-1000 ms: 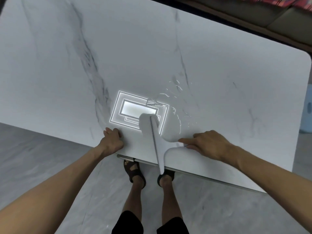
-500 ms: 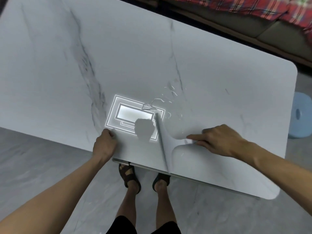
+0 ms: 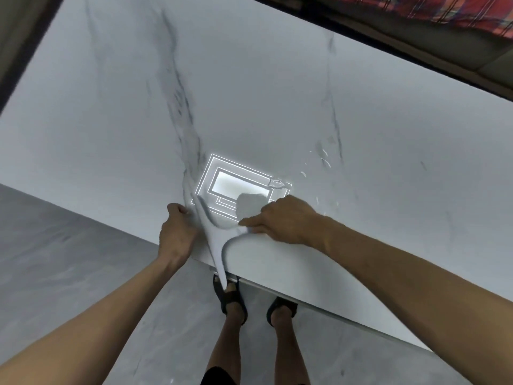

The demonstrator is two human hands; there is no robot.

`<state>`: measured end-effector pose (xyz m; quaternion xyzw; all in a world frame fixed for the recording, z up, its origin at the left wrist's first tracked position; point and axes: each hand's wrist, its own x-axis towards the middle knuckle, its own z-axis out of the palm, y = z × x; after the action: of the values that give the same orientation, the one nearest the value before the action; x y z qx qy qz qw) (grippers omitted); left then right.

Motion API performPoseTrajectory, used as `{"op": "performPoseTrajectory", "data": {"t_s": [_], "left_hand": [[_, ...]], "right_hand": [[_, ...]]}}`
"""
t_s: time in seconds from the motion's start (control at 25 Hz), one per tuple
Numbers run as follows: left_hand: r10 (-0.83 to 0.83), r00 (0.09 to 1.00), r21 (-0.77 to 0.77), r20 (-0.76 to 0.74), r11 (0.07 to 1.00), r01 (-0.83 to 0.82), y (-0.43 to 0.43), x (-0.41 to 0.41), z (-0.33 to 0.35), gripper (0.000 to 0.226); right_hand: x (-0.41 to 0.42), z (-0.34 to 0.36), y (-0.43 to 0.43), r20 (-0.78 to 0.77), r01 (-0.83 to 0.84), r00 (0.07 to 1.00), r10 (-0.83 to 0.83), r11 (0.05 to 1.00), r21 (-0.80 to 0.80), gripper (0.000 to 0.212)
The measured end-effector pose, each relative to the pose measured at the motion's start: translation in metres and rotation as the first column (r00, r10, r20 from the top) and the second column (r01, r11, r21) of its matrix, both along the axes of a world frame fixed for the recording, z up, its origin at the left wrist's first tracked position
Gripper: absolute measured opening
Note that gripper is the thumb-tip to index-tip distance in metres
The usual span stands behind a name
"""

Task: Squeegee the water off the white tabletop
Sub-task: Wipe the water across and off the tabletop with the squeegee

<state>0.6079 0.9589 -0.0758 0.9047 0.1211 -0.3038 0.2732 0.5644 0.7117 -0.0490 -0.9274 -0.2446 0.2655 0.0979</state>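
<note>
The white squeegee lies on the white marble table, just below the bright rectangular reflection of a lamp. Its long thin blade runs from the lower left corner of the reflection down to the near edge of the table and a little past it. A curved part of the squeegee bends to the right, under the reflection.

The right hand is at the lower right corner of the reflection. Its grip is closed on this curved part: the fingers are bent around it, and the forefinger points to the left along it.

The left hand is below and left of the reflection, just beside the upper end of the blade. Its fingers are curled against the table edge; whether this grip holds anything cannot be told.

Small water drops lie to the right of the reflection and a little above it. Far below the reflection, two feet in dark sandals stand on the grey floor.
</note>
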Motion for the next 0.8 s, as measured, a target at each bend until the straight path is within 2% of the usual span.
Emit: {"op": "performPoseTrajectory", "data": {"t_s": [0.12,0.24,0.32,0.44,0.52,0.64,0.72,0.8], "left_hand": [[-0.079,0.997,-0.045,0.002,0.996,0.079,-0.017,0.007,0.003,0.026],[-0.220,0.975,-0.087,0.017,0.971,0.221,-0.045,0.014,0.006,0.021],[-0.345,0.938,-0.083,-0.028,0.936,0.342,-0.067,0.015,0.006,0.027],[-0.511,0.851,-0.053,-0.118,0.859,0.509,-0.092,0.013,0.000,0.010],[-0.548,0.816,-0.022,-0.181,0.832,0.554,-0.100,0.012,-0.002,0.011],[-0.565,0.792,0.004,-0.232,0.813,0.582,-0.104,0.013,-0.003,0.009],[-0.549,0.805,0.030,-0.223,0.822,0.569,-0.104,0.013,-0.003,0.014],[-0.497,0.856,0.083,-0.144,0.855,0.511,-0.103,0.012,-0.002,0.027]], "right_hand": [[0.006,0.008,-0.052,-0.009,0.231,0.973,-0.231,0.973,-0.020,0.038],[-0.010,0.019,-0.103,-0.009,0.425,0.904,-0.427,0.901,-0.087,0.037],[-0.031,0.027,-0.132,0.008,0.519,0.852,-0.523,0.844,-0.135,0.037],[-0.071,0.043,-0.164,0.021,0.653,0.751,-0.660,0.737,-0.174,0.033],[-0.097,0.056,-0.181,0.022,0.708,0.691,-0.722,0.671,-0.220,0.032],[-0.118,0.075,-0.197,0.072,0.729,0.658,-0.749,0.611,-0.309,0.034],[-0.119,0.086,-0.200,0.125,0.736,0.659,-0.742,0.601,-0.313,0.035],[-0.111,0.093,-0.194,0.151,0.733,0.670,-0.727,0.616,-0.289,0.035]]}}
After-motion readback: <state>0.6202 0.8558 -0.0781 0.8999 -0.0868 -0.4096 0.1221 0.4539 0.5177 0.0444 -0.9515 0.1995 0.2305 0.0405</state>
